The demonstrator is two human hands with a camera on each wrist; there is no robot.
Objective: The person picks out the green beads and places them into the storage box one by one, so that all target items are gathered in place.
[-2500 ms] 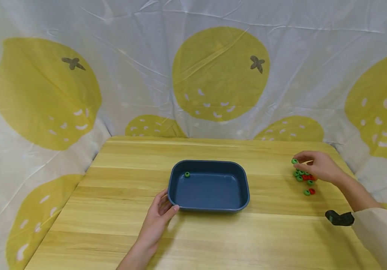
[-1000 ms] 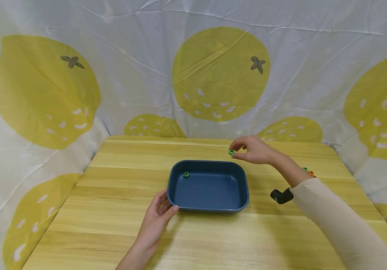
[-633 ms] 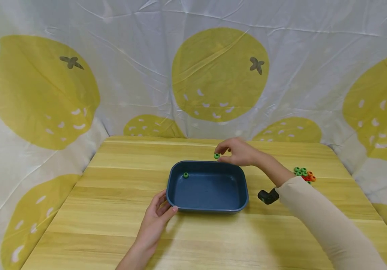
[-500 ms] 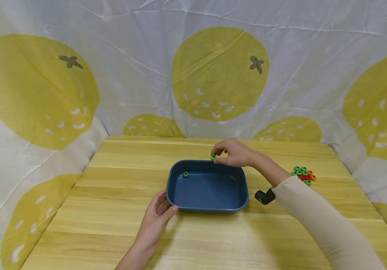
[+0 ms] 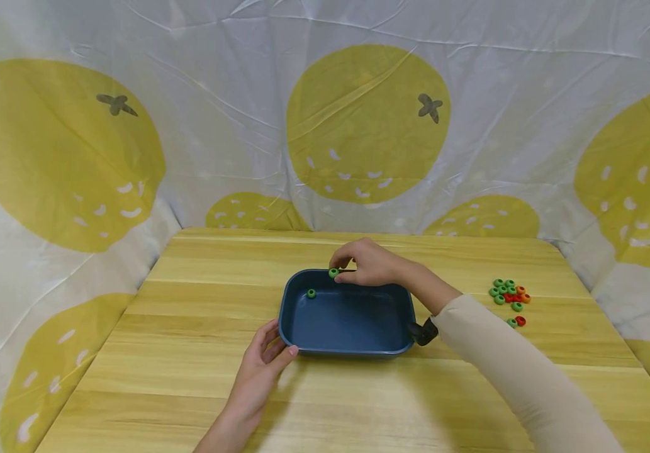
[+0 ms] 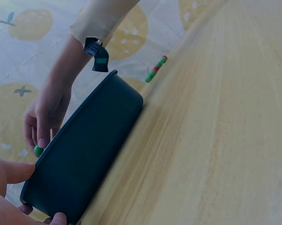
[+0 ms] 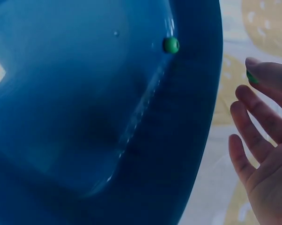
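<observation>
A dark blue rectangular plastic tub [image 5: 347, 351] stands on the table, with one green bead [image 5: 311, 294] inside at its far left corner. My left hand [image 5: 262, 365] grips the tub's near left corner, thumb at the rim and fingers along the outer wall. Between thumb and forefinger my right hand [image 5: 372, 263] pinches another green bead [image 5: 333, 273], over the tub's far rim. In the left wrist view this pinched bead [image 6: 38, 151] shows beside the rim. The right wrist view shows the bead in the tub [image 7: 171, 45], while the thumb mostly covers the held one.
On the right of the wooden table [image 5: 189, 314], several green, red and orange beads [image 5: 508, 291] lie clustered. A red bead [image 5: 520, 321] and a green one lie nearer, partly by the right sleeve [image 5: 506, 358]. A lemon-print cloth [image 5: 234, 126] hangs behind the table.
My right hand has carried the green bead from the cluster at the right, leftward to the tub's far rim, lowering it lately. My left hand and the tub have stayed nearly still.
</observation>
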